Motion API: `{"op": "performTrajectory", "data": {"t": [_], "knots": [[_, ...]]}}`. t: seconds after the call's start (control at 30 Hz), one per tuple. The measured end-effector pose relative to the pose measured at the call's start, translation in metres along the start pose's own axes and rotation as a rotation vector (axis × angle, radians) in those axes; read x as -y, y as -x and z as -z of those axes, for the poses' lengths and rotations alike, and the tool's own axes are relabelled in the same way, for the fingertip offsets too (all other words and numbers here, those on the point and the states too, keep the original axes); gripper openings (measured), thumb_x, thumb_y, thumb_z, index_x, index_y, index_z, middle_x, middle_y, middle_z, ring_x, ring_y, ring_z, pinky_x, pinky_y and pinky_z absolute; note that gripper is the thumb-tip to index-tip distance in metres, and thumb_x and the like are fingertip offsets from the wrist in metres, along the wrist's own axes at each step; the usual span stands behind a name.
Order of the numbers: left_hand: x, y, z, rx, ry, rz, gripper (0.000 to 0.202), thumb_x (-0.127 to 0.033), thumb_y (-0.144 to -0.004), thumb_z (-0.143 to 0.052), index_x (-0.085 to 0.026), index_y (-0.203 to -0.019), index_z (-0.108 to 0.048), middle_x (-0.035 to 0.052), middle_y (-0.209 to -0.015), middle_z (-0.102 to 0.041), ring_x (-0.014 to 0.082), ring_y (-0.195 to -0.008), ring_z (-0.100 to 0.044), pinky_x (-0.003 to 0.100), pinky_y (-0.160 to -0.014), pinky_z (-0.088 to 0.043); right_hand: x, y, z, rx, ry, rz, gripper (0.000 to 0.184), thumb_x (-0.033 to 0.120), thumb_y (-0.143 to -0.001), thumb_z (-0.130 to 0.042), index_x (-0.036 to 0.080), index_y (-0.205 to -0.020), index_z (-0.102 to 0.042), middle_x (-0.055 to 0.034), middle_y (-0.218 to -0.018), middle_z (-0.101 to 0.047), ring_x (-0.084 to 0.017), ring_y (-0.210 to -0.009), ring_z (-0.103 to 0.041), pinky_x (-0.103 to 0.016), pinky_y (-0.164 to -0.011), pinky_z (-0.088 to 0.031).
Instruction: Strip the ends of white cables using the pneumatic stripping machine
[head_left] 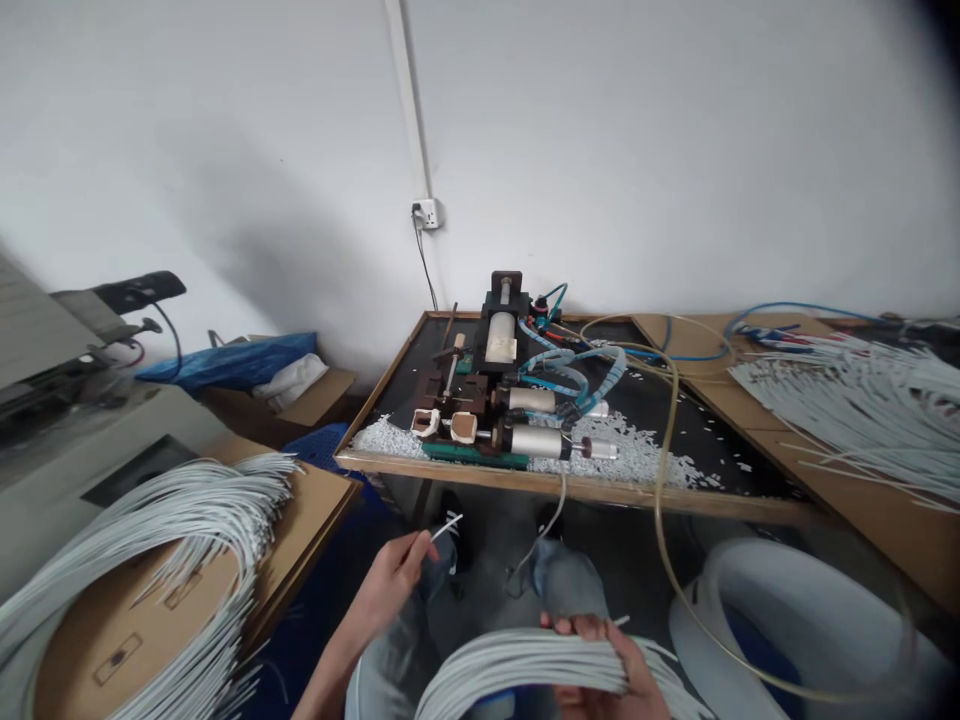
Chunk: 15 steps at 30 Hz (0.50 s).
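Observation:
Between the fingertips of my left hand (394, 580) is a single white wire (448, 527), its tip pointing up and right, short of the bench. My right hand (619, 660) is closed around a curved bundle of white wires (517, 665) above my lap; a short end sticks out past the fingers. In front of both hands, a pneumatic stripping machine (502, 390) sits on the bench, with metal cylinders and blue hoses. Two pale-edged brown blocks face me at its front left. Small white cut pieces (645, 450) lie scattered around it.
A large coil of white wires (247, 540) rests on cardboard (315, 515) at left. More white wires (862, 390) lie on cardboard at right. A white tub (787, 570) stands lower right, with a clear yellowish hose (660, 500) hanging over it. The bench has a wooden rim (405, 463).

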<state>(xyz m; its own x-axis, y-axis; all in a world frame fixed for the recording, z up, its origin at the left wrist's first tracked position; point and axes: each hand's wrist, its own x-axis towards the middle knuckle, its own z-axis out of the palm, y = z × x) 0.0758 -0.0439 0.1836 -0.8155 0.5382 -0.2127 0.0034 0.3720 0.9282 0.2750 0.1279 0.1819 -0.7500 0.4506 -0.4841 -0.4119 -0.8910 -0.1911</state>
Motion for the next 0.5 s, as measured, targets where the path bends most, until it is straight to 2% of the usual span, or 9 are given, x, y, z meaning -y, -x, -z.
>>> {"op": "performTrajectory", "data": {"t": [0.1, 0.2, 0.27, 0.37, 0.43, 0.5], "knots": [[0.010, 0.007, 0.011, 0.034, 0.147, 0.111, 0.058, -0.069, -0.081, -0.050, -0.016, -0.058, -0.055, -0.0086, -0.048, -0.022, 0.0077, -0.044, -0.018, 0.023, -0.044, -0.013, -0.004, 0.007, -0.002, 0.059, -0.142, -0.122, 0.021, 0.025, -0.070, -0.072, 0.018, -0.056, -0.058, 0.0050, -0.057, -0.056, -0.015, -0.066, -0.061, -0.033, -0.073, -0.059], [0.007, 0.020, 0.021, 0.110, 0.404, 0.147, 0.050, -0.063, -0.081, -0.055, -0.017, -0.064, -0.053, -0.0099, -0.054, -0.018, 0.0073, -0.048, -0.012, 0.021, -0.045, -0.012, -0.006, 0.012, -0.005, 0.093, -0.286, -0.140, 0.024, 0.023, -0.069, -0.068, 0.018, -0.051, -0.053, 0.0057, -0.050, -0.050, -0.012, -0.054, -0.050, -0.034, -0.067, -0.055], [-0.004, 0.030, 0.027, 0.165, 0.484, 0.119, 0.040, -0.054, -0.083, -0.060, -0.016, -0.072, -0.056, -0.0093, -0.056, -0.023, 0.0070, -0.049, -0.017, 0.020, -0.045, -0.015, -0.005, 0.015, -0.007, 0.085, -0.344, -0.168, 0.024, 0.020, -0.069, -0.066, 0.018, -0.050, -0.052, 0.0058, -0.048, -0.048, -0.012, -0.052, -0.047, -0.033, -0.062, -0.051], [-0.025, 0.038, 0.031, 0.228, 0.468, 0.064, 0.033, -0.048, -0.089, -0.058, -0.015, -0.083, -0.061, -0.0078, -0.054, -0.035, 0.0055, -0.044, -0.026, 0.019, -0.043, -0.021, 0.001, 0.016, -0.014, 0.054, -0.353, -0.210, 0.024, 0.018, -0.068, -0.066, 0.018, -0.050, -0.050, 0.0064, -0.049, -0.047, -0.011, -0.053, -0.047, -0.033, -0.064, -0.050], [-0.039, 0.037, 0.029, 0.207, 0.452, -0.002, 0.031, -0.046, -0.091, -0.056, -0.016, -0.088, -0.062, -0.0067, -0.050, -0.044, 0.0051, -0.038, -0.033, 0.018, -0.042, -0.025, 0.007, 0.017, -0.025, 0.043, -0.349, -0.223, 0.023, 0.016, -0.068, -0.066, 0.018, -0.052, -0.050, 0.0069, -0.050, -0.047, -0.010, -0.054, -0.046, -0.032, -0.066, -0.050], [-0.053, 0.031, 0.023, 0.128, 0.477, -0.060, 0.029, -0.045, -0.090, -0.057, -0.017, -0.091, -0.062, -0.0032, -0.052, -0.056, 0.0073, -0.038, -0.045, 0.019, -0.042, -0.031, 0.012, 0.020, -0.040, 0.056, -0.344, -0.210, 0.023, 0.014, -0.068, -0.066, 0.018, -0.053, -0.049, 0.0075, -0.051, -0.046, -0.009, -0.052, -0.045, -0.030, -0.066, -0.050]]}}
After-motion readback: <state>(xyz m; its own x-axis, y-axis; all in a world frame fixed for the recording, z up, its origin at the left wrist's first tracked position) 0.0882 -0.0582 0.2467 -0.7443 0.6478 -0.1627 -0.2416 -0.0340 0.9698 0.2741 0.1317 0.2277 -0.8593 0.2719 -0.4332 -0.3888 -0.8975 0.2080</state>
